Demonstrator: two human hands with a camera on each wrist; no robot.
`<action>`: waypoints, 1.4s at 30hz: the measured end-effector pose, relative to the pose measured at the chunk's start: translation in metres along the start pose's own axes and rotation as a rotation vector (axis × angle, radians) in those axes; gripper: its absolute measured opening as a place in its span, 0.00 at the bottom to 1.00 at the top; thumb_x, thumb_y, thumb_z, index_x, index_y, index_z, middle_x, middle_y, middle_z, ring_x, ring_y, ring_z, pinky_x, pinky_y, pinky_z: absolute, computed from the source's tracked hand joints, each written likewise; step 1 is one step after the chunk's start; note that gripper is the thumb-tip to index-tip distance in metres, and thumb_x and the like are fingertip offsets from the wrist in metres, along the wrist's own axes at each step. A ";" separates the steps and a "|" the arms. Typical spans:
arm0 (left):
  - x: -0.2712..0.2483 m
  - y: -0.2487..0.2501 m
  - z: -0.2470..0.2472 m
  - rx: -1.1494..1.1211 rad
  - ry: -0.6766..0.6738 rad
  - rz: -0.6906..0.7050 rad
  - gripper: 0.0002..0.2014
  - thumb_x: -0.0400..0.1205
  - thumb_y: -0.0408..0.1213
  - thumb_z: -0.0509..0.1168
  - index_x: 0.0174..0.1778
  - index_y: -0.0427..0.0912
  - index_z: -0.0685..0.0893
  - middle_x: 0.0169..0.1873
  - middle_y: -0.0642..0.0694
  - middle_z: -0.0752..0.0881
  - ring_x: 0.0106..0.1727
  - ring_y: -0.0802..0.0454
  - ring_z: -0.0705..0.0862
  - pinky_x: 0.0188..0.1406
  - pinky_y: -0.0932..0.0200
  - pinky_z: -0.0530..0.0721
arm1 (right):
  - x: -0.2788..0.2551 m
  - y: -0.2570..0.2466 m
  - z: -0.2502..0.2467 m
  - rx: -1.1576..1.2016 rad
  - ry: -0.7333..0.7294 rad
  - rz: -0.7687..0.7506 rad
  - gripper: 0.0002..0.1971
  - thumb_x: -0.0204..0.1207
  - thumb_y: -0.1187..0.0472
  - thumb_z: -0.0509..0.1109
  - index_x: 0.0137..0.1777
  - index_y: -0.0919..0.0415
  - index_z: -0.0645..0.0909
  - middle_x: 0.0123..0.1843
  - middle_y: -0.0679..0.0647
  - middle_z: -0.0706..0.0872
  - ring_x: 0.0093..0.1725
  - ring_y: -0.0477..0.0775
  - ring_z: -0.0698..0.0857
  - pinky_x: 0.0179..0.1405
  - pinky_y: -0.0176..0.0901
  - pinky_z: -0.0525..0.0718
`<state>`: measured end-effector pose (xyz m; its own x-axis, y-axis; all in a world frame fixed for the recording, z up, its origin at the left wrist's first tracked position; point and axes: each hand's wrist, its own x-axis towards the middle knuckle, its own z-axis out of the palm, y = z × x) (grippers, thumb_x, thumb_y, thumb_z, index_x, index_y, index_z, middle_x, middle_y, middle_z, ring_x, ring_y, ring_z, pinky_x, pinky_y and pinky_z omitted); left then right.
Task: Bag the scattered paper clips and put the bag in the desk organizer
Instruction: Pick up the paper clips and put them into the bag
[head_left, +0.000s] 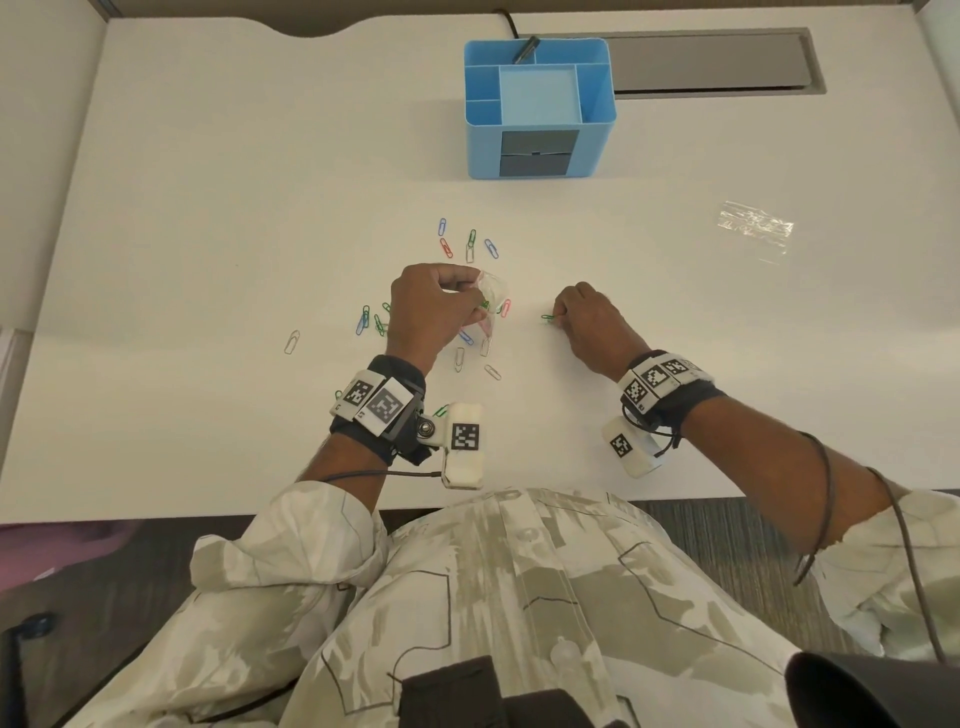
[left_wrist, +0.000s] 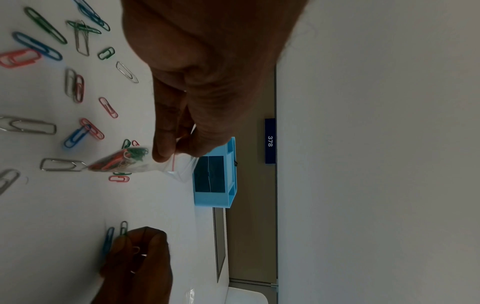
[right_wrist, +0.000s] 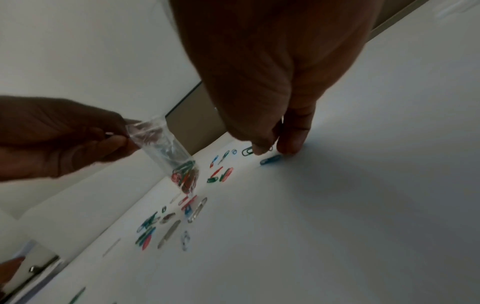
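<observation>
My left hand pinches the mouth of a small clear zip bag just above the white desk. The bag hangs down with several coloured paper clips in its bottom corner. Loose paper clips lie scattered around that hand, more of them to its left. To the right, my right hand is down on the desk, fingertips pinching a green paper clip. A blue clip lies on the desk beside those fingertips. The blue desk organizer stands at the back centre.
A second clear plastic bag lies flat at the right of the desk. A dark pen stands in the organizer's rear compartment. A grey cable tray is set into the desk behind the organizer. A lone silver clip lies far left.
</observation>
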<state>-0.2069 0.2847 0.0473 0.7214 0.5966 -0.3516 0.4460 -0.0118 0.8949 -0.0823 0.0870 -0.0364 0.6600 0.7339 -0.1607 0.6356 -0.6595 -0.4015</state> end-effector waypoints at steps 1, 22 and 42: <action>0.000 -0.001 0.001 0.003 0.000 0.001 0.13 0.81 0.23 0.73 0.59 0.36 0.94 0.50 0.39 0.94 0.42 0.43 0.97 0.41 0.66 0.93 | 0.000 0.000 -0.004 0.054 0.000 0.039 0.04 0.84 0.69 0.62 0.53 0.65 0.78 0.52 0.61 0.79 0.45 0.63 0.79 0.47 0.53 0.78; -0.003 0.008 0.022 0.069 -0.053 0.028 0.12 0.80 0.24 0.74 0.55 0.41 0.95 0.44 0.50 0.93 0.41 0.47 0.97 0.50 0.52 0.97 | -0.015 -0.070 -0.071 0.484 0.180 -0.012 0.10 0.78 0.70 0.70 0.57 0.61 0.87 0.50 0.52 0.92 0.46 0.46 0.90 0.44 0.21 0.84; -0.010 -0.005 -0.001 0.006 0.010 -0.006 0.12 0.80 0.23 0.75 0.58 0.35 0.93 0.47 0.40 0.94 0.40 0.45 0.96 0.43 0.61 0.95 | -0.009 -0.004 0.002 0.294 0.035 0.260 0.14 0.71 0.65 0.79 0.57 0.61 0.87 0.52 0.53 0.86 0.48 0.51 0.86 0.57 0.43 0.84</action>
<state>-0.2165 0.2801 0.0470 0.7138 0.6043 -0.3539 0.4532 -0.0134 0.8913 -0.0915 0.0839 -0.0349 0.8007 0.5387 -0.2621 0.3066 -0.7443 -0.5933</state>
